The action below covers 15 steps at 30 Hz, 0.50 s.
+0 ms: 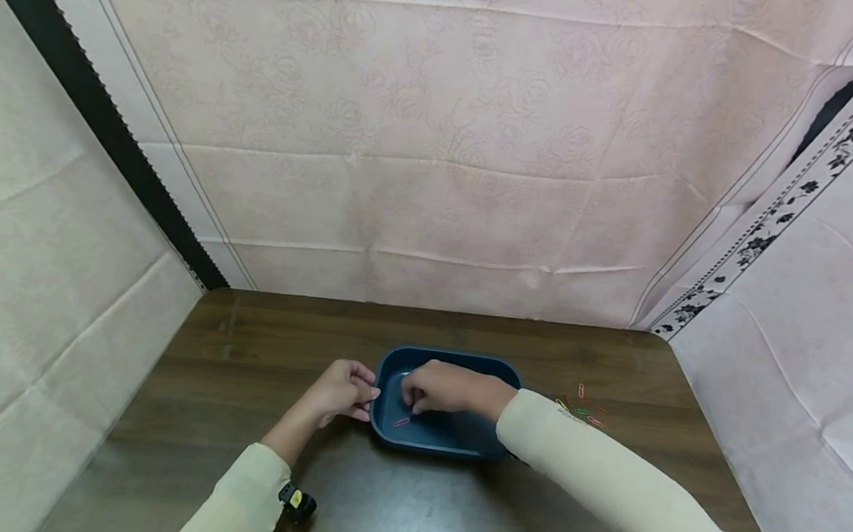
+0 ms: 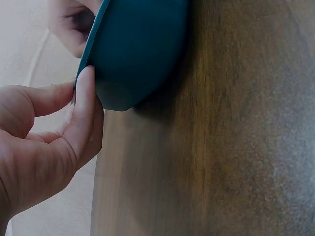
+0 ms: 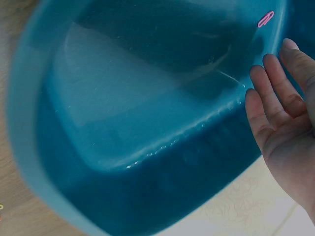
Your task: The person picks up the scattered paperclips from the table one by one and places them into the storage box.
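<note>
A blue plastic tub (image 1: 438,448) sits on the wooden table. My left hand (image 1: 345,391) is at its left end; in the left wrist view, the thumb and fingers (image 2: 84,91) pinch the rim. Over the inside of the tub is my right hand (image 1: 443,387), its fingers pointing down. From the right wrist, this hand (image 3: 288,115) shows slightly bent, spread fingers and nothing visible between them. A pink paper clip (image 3: 266,19) lies on the tub floor near those fingertips, and the head view shows the same clip (image 1: 402,422) close to the left wall.
Several coloured paper clips (image 1: 580,411) lie loose on the table right of the tub, beside my right sleeve, with a red clip (image 1: 580,391) slightly apart. Pale patterned cloth (image 1: 438,217) hangs behind the table (image 1: 254,353) and along both sides.
</note>
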Available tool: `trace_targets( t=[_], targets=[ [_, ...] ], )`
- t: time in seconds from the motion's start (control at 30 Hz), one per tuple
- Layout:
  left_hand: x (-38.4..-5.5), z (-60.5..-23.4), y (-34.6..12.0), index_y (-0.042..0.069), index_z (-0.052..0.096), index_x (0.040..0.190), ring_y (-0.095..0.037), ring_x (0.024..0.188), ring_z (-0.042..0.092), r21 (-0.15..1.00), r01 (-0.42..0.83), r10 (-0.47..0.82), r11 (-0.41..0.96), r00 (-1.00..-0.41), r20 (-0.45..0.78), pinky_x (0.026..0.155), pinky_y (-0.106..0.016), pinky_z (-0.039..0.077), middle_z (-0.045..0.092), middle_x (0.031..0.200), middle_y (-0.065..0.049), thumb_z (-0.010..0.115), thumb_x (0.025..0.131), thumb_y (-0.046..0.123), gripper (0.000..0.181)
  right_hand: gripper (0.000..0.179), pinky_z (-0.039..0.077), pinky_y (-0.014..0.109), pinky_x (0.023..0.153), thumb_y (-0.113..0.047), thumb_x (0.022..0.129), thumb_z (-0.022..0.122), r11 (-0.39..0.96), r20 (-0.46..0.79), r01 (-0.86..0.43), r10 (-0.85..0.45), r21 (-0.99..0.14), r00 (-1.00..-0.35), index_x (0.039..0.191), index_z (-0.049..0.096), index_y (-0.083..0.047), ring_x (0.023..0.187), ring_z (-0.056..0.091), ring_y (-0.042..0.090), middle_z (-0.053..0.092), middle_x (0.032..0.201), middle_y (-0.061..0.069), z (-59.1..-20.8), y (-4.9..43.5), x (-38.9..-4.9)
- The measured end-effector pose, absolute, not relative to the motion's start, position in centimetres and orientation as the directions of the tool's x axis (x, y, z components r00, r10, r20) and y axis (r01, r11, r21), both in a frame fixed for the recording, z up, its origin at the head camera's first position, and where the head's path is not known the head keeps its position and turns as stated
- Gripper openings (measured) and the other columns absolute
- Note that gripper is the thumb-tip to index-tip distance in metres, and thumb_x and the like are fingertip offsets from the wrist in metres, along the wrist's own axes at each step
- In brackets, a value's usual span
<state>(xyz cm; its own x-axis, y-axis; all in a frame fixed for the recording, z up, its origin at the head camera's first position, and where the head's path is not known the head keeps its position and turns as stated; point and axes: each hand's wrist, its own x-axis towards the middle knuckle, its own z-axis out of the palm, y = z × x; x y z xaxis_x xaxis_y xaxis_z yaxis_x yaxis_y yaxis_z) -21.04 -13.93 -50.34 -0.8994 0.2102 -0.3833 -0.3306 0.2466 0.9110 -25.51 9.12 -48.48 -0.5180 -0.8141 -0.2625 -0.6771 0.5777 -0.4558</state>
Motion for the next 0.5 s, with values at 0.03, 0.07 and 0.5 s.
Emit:
trace_targets(
  t=[0.03,0.07,0.5],
  targets=[
    [-21.1,-50.4,-14.0,-0.008,0.057,0.12,-0.02,0.069,0.066,0.911,-0.331,0.209,0.246,-0.899,-0.384,0.066,-0.036,0.066,0.068,0.098,-0.025,0.065,0.099,0.0,0.024,0.008,0.055,0.015,0.073,-0.016,0.099,0.071,0.579,-0.259,-0.673,-0.813,-0.46,-0.522,0.107,0.072,-0.015,0.079,0.06,0.003,0.065,0.092,-0.01,-48.4,9.3,-25.5],
    [-21.0,-50.3,-14.0,-0.008,0.057,0.12,-0.021,0.069,0.066,0.911,-0.332,0.209,0.245,-0.899,-0.384,0.066,-0.036,0.066,0.067,0.098,-0.024,0.065,0.099,0.0,0.024,0.008,0.055,0.015,0.074,-0.017,0.099,0.071,0.579,-0.255,-0.671,-0.812,-0.463,-0.525,0.107,0.072,-0.015,0.08,0.06,0.003,0.065,0.093,-0.01,-48.2,9.6,-25.5],
    [-21.0,-50.4,-14.0,-0.007,0.058,0.119,-0.022,0.07,0.067,0.908,-0.333,0.198,0.253,-0.901,-0.386,0.067,-0.036,0.066,0.067,0.095,-0.022,0.066,0.098,0.0,0.023,0.013,0.057,0.021,0.085,-0.016,0.098,0.072,0.594,-0.175,-0.624,-0.78,-0.507,-0.601,0.111,0.072,-0.013,0.094,0.063,0.003,0.072,0.106,-0.005,-47.2,13.1,-24.9]
  ],
)
